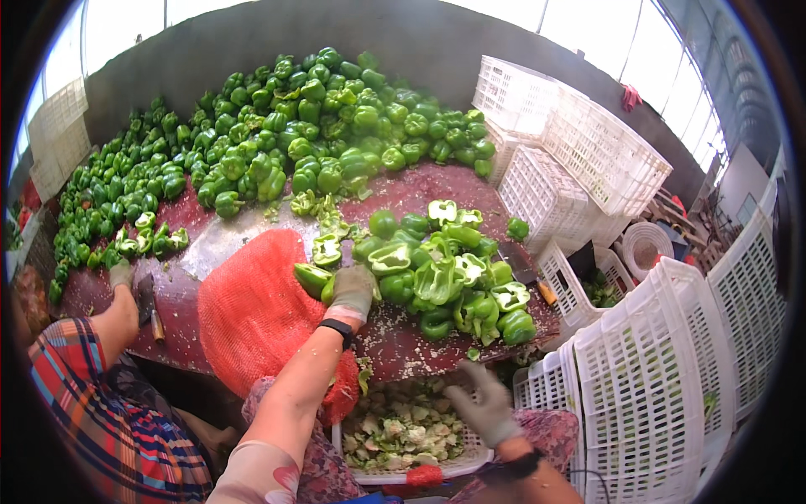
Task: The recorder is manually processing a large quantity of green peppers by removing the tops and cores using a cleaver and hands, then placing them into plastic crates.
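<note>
My gloved left hand [352,290] is closed on a halved green pepper [311,275], beside whole and cut peppers [434,280] heaped on the red table [393,345]. A red mesh bag [248,307] lies under my left forearm. My gloved right hand [480,405], slightly blurred, has its fingers apart and nothing visible in them, over the right side of a white basket [466,464] of pale cores and scraps below the table edge. A cleaver with a wooden handle [546,291] lies right of the cut peppers, partly hidden by them.
A large pepper pile [285,126] fills the table's back against a wall. A co-worker's gloved hand [119,275] and plaid clothing [109,420] are at left, beside another cleaver [158,328]. White crates [600,160] are stacked at back right, with more [640,378] at lower right.
</note>
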### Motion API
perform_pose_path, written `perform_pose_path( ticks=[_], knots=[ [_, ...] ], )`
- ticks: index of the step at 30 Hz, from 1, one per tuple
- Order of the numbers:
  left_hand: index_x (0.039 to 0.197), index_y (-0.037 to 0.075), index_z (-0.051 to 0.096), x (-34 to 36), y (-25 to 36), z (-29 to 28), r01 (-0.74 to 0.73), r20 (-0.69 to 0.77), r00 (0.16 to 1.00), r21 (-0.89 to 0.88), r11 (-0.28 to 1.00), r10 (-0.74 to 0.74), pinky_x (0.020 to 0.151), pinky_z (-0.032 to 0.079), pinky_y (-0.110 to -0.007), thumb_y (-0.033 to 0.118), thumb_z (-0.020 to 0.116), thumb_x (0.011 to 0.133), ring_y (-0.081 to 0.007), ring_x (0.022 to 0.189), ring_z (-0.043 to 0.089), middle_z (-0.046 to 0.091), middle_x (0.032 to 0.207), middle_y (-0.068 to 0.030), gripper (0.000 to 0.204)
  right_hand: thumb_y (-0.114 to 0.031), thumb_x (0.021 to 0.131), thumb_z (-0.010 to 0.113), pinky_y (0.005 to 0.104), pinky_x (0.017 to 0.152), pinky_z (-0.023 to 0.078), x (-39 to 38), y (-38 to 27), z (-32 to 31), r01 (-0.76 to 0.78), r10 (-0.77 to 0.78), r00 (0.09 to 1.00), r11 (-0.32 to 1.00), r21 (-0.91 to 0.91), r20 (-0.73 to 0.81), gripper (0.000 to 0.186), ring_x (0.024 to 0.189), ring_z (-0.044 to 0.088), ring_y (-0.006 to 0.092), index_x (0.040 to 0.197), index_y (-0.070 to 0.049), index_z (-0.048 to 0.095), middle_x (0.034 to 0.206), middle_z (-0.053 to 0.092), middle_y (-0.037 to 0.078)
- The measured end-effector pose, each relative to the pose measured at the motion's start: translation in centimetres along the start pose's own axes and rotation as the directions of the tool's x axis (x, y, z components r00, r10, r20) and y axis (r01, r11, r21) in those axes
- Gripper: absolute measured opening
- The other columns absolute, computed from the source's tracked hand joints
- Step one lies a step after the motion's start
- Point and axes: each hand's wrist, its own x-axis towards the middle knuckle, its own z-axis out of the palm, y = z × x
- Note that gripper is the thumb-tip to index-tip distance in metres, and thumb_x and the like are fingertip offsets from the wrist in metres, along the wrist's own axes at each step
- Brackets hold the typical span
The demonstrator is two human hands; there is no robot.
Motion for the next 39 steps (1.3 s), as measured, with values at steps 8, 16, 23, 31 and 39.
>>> perform_pose_path(
  ticks=[8, 16, 23, 31, 39],
  knots=[
    [0.121, 0.014, 0.063, -14.8, 2.9, -1.3, -0.317, -0.217, 0.948, -0.569, 0.759, 0.234, 0.093, 0.05, -0.034, 0.038, 0.077, 0.076, -0.0259, 0.108, 0.058, 0.055, 0.121, -0.0137, 0.053, -0.042, 0.095, 0.05, 0.033, 0.091, 0.05, 5.0, 0.8, 6.7, -0.294, 0.356, 0.91, 0.198, 0.935, 0.21, 0.045, 0.103, 0.06, 0.0225, 0.126, -0.009, 0.054, 0.116, 0.06, 0.011],
    [0.129, 0.009, 0.053, -20.6, 3.1, 1.8, -0.361, -0.192, 0.875, -0.871, 0.334, 0.445, 0.095, 0.047, -0.035, 0.035, 0.076, 0.078, -0.0267, 0.11, 0.059, 0.057, 0.12, -0.016, 0.062, -0.024, 0.1, 0.044, 0.0326, 0.094, 0.048, 3.7, 1.3, 8.0, -0.251, 0.14, 0.959, 0.031, 0.967, 0.245, 0.038, 0.106, 0.059, 0.0192, 0.132, -0.002, 0.048, 0.117, 0.06, 0.009],
    [0.129, 0.001, 0.048, -21.1, 2.5, 1.2, -0.097, 0.136, 0.723, -0.951, 0.295, 0.677, 0.093, 0.045, -0.03, 0.028, 0.074, 0.083, -0.0142, 0.108, 0.056, 0.06, 0.118, -0.0079, 0.06, -0.005, 0.094, 0.047, 0.0304, 0.097, 0.043, 2.3, 5.4, 9.1, -0.087, 0.026, 0.991, 0.874, 0.478, 0.133, 0.032, 0.112, 0.054, 0.02, 0.125, 0.002, 0.048, 0.127, 0.053, 0.015],
    [0.111, 0.006, 0.061, -23.2, 2.6, 0.1, 0.25, 0.17, 0.707, -0.968, -0.017, 0.686, 0.053, 0.036, -0.018, 0.025, 0.074, 0.084, -0.0021, 0.064, 0.047, 0.06, 0.085, 0.0053, 0.036, 0.002, 0.087, 0.057, 0.0283, 0.093, 0.047, 2.3, 4.6, 7.5, -0.559, 0.063, 0.823, 0.258, 0.788, 0.564, 0.046, 0.107, 0.057, 0.0153, 0.131, 0.0, 0.048, 0.122, 0.057, 0.012],
    [0.11, 0.005, 0.062, -23.7, 3.8, 1.8, 0.108, 0.123, 0.707, -0.992, 0.067, 0.696, 0.064, 0.047, -0.022, 0.021, 0.077, 0.079, -0.005, 0.074, 0.056, 0.062, 0.085, -0.0006, 0.038, -0.005, 0.087, 0.055, 0.0312, 0.091, 0.049, 1.1, 5.8, 8.5, -0.367, 0.094, 0.918, 0.567, 0.738, 0.384, 0.037, 0.104, 0.059, 0.0197, 0.123, 0.0, 0.05, 0.117, 0.058, 0.012]
  ],
)
